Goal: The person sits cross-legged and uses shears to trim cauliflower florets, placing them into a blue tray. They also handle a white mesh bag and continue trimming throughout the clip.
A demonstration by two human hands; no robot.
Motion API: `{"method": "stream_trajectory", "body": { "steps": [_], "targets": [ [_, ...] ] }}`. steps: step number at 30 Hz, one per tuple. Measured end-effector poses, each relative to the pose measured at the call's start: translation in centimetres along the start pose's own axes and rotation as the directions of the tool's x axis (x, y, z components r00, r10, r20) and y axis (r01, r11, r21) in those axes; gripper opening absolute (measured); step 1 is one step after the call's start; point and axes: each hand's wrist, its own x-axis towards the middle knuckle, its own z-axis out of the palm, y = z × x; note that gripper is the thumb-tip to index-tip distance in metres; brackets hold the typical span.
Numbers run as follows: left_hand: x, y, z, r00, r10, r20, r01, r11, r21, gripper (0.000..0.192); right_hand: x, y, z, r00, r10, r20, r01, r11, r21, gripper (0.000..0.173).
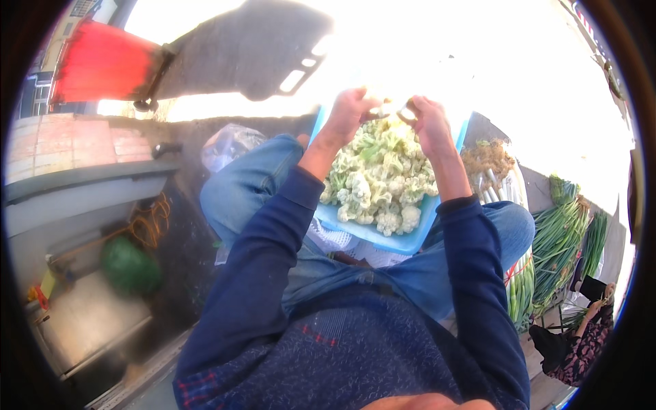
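A blue plastic crate point(424, 225) heaped with cauliflower florets point(382, 174) stands in front of my lap, between my knees. Over its far end, my left hand point(351, 114) pinches a pale piece that looks like cauliflower point(383, 108). Close by on the right, my right hand point(429, 122) has its thumb and fingers curled towards that piece. Strong sunlight washes out the gap between the hands, so whatever the right fingers grip cannot be made out.
Right of my knee lie leeks or large green onions point(494, 182) with roots, and bundled green onions point(561, 246). Beyond them is another person point(579, 333) handling greens. At left are a clear plastic bag point(233, 146), a green bundle point(130, 266) and orange cord point(151, 220).
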Motion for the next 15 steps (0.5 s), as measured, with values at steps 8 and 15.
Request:
{"method": "stream_trajectory", "body": {
  "steps": [8,15],
  "targets": [
    [3.1,0.0,-4.9,0.993,0.100,-0.058,-0.078,0.953,0.294,0.055,-0.5,-0.9,-0.4,0.999,0.045,-0.003,-0.045,0.997,0.058,0.012],
    [3.5,0.4,-5.6,0.961,0.273,0.051,-0.246,0.754,0.609,0.051,-0.8,-0.7,1.0,0.997,0.062,0.037,-0.055,0.984,-0.172,0.024]
  ]
}}
